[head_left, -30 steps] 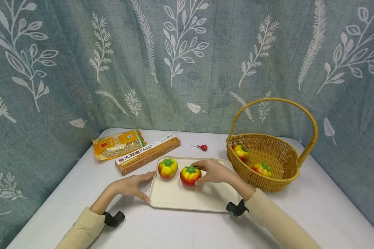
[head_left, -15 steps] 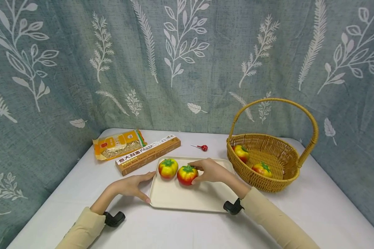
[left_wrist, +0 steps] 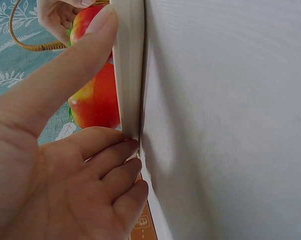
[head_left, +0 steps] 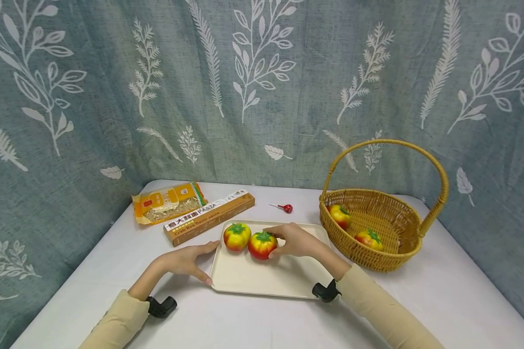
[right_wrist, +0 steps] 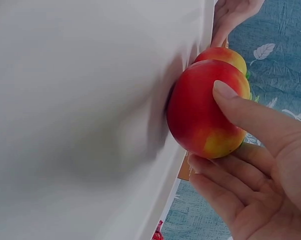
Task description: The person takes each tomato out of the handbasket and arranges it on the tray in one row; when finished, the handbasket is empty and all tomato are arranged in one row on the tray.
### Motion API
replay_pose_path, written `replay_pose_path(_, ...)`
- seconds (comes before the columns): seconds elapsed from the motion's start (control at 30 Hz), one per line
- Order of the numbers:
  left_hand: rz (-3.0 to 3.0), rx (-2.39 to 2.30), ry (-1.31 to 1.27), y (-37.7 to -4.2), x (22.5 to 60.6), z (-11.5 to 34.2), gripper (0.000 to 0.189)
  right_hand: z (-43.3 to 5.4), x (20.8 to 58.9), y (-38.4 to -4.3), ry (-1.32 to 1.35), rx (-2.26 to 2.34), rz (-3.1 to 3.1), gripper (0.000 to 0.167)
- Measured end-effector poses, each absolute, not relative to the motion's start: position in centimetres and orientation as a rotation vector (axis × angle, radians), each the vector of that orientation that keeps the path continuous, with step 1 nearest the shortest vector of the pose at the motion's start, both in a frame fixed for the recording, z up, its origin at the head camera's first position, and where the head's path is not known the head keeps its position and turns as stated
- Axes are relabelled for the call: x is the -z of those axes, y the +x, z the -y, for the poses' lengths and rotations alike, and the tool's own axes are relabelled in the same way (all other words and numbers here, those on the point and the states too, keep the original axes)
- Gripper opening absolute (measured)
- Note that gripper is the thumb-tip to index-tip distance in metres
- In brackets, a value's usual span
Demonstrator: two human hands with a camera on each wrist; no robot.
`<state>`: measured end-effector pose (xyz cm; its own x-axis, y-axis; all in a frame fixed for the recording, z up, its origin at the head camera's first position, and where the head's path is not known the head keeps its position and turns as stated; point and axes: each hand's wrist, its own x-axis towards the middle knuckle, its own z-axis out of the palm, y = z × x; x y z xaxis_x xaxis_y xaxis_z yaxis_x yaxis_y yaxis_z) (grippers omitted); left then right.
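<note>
On a cream rectangular tray (head_left: 262, 286) sit two red-and-yellow tomatoes with green tops. My right hand (head_left: 298, 240) holds the right-hand tomato (head_left: 262, 246), its thumb on the near side in the right wrist view and its fingers around the far side (right_wrist: 205, 110). Just left of it, the other tomato (head_left: 237, 237) stands near the tray's back left corner. My left hand (head_left: 185, 261) rests at the tray's left edge with thumb and fingers spread apart. In the left wrist view, its thumb tip and fingertips (left_wrist: 133, 147) lie right at the rim.
Right of the tray stands a wicker basket (head_left: 371, 264) with a tall handle and two more tomatoes (head_left: 339, 216) inside. Behind the tray lie a pasta box (head_left: 209, 218), an orange food bag (head_left: 168, 201) and a red lollipop (head_left: 287, 208). A curtain (head_left: 262, 145) hangs behind the table.
My right hand has slid its tomato a little to the left, up beside the other one, then stayed there. My left hand has kept its place at the tray edge.
</note>
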<state>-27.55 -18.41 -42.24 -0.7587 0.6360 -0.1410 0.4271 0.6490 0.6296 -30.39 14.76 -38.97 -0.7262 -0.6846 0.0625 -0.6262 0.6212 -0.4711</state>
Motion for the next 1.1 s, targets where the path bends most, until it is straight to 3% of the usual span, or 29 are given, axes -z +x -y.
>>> replay_pose_path(1.1,-2.522,-0.833,0.864,-27.63,42.29,18.49,0.102,-14.71,39.18,-29.8,-1.13,0.671,-2.767,0.063)
